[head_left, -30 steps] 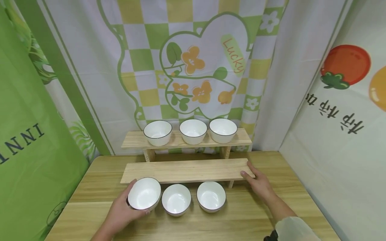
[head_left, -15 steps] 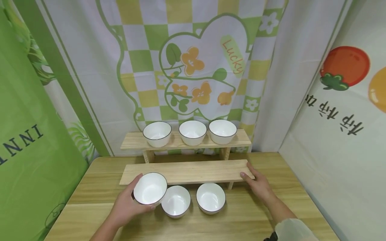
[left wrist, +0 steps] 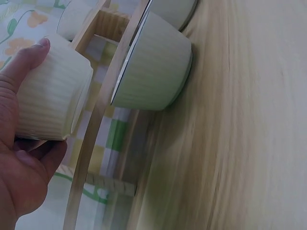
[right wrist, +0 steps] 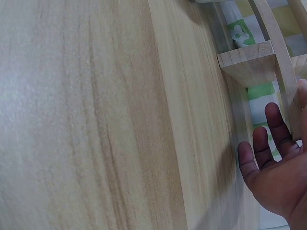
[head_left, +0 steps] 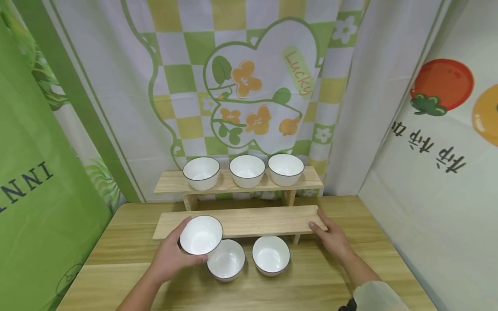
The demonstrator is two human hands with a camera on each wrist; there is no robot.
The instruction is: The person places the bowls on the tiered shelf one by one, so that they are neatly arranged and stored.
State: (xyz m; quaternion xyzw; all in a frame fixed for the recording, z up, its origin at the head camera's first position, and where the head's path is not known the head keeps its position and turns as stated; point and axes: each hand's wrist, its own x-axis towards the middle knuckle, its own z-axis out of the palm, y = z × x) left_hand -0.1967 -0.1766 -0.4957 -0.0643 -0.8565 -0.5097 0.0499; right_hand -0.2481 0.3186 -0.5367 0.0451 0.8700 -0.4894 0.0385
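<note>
My left hand (head_left: 171, 257) grips a white bowl (head_left: 201, 235) with a dark rim, thumb on one side and fingers on the other. In the head view this bowl overlaps the left part of the lower wooden shelf (head_left: 268, 220). The left wrist view shows its ribbed outside (left wrist: 53, 96) raised beside the shelf edge. My right hand (head_left: 335, 242) holds the lower shelf's right end, thumb on top; the right wrist view shows several fingers (right wrist: 263, 146) below the board. Two similar bowls stand on the table in front: a middle bowl (head_left: 226, 261) and a right bowl (head_left: 271, 255).
Behind, a higher wooden shelf (head_left: 167, 183) carries three matching bowls: left (head_left: 201, 173), middle (head_left: 247, 171) and right (head_left: 285, 169). A wooden support (right wrist: 252, 60) stands under the lower board. The wood-grain table (head_left: 311, 280) is enclosed by printed curtains (head_left: 249, 86).
My left hand has raised its bowl and carried it right and away from me, from in front of the lower shelf to over its left part. My right hand stays at the shelf's end.
</note>
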